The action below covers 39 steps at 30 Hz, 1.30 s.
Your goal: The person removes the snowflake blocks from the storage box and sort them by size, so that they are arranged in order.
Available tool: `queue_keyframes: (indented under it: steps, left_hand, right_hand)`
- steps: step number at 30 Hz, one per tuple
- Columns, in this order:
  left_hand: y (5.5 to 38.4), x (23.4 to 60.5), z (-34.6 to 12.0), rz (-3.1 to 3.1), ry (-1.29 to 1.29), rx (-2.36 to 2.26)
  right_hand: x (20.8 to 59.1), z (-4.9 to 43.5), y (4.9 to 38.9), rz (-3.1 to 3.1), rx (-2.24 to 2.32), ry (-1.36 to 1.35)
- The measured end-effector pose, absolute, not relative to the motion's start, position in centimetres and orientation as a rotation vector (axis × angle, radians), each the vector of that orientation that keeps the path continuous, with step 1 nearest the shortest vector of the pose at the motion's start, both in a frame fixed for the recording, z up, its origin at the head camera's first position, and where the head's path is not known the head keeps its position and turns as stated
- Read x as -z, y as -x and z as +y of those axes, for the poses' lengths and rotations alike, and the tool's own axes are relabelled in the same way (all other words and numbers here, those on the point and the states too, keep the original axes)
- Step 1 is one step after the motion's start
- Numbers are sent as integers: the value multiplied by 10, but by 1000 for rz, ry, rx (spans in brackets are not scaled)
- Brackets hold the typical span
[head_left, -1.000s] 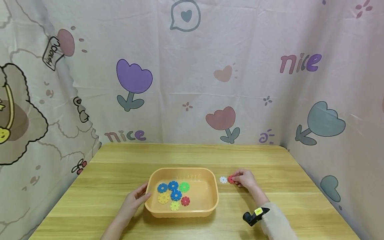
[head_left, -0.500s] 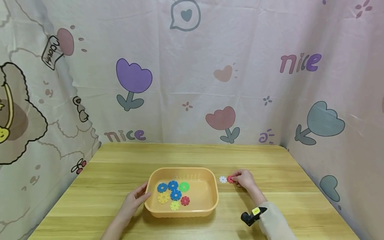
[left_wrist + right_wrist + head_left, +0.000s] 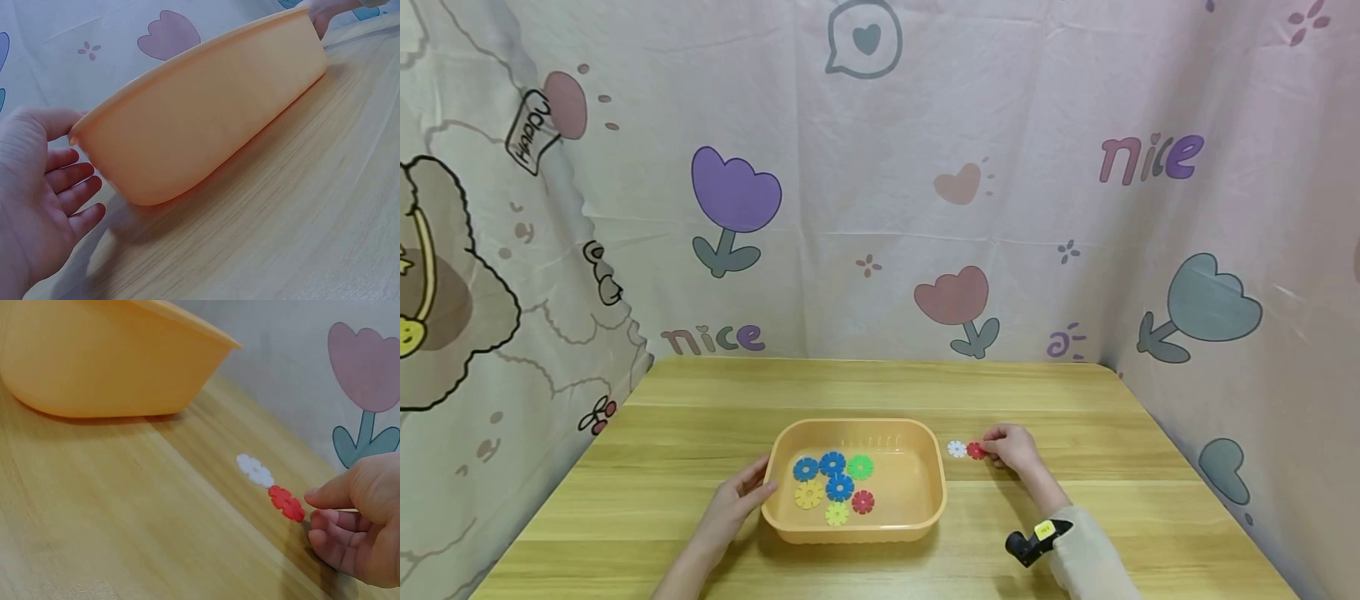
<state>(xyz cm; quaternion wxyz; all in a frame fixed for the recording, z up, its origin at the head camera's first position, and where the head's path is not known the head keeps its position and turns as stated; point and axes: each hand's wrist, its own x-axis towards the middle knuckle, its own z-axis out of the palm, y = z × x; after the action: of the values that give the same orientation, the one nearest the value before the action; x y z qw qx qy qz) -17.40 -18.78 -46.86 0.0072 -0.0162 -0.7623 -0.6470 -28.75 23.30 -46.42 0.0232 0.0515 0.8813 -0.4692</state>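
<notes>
My left hand holds the left end of a yellow-orange plastic basin, the thumb over the rim and the other fingers along the outside, as the left wrist view shows. To the basin's right, a white snowflake building disc and a red snowflake disc lie flat on the table, edge to edge. Close by the red one is my right hand. In the right wrist view its thumb and loosely bent fingers are beside the red disc, with nothing held between them.
Inside the basin lie several more discs: blue ones, a green one, a yellow one, a lime one and a red one. The wooden table ends at a printed cloth backdrop.
The red disc was between my right fingertips and now lies let go beside the white one. Both discs have shifted very slightly left. My left hand and the basin have stayed put.
</notes>
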Motion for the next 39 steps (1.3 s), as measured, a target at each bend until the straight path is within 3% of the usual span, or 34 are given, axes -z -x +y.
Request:
queue_keyframes:
  steps: [11, 24, 32, 39]
  left_hand:
    - [174, 468, -189, -2399, 52, 1997]
    - [177, 468, -190, -2377, 37, 2005]
    - [176, 469, -189, -2377, 37, 2033]
    - [175, 470, -188, -2380, 28, 2027]
  right_hand:
    - [436, 227, 282, 2675, 1568, -24]
    - [391, 171, 271, 2581, 1627, 282]
    - [397, 131, 261, 2476, 1509, 529]
    - [415, 101, 251, 2434, 1378, 564]
